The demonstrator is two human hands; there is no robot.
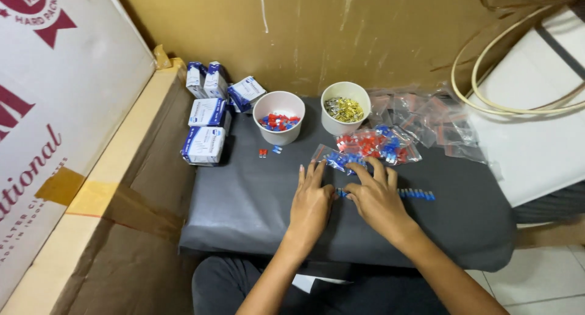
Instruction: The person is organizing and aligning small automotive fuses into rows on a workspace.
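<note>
Both hands lie flat and empty, side by side on the dark grey cloth (244, 211): the left hand (311, 202) just left of a row of small blue connectors (414, 193), the right hand (378, 199) over its near end. Judging by this, lining up is under way; careful fingertip nudges seem needed. Behind stand small boxes (204, 145), two white cups (279, 117) and plastic bags (372, 145); cardboard walls the space.

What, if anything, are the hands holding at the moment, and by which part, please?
Nothing is clearly held. The left hand and right hand lie fingers-down on the dark mat, touching the row of small blue pieces; any pinch is hidden.
</note>
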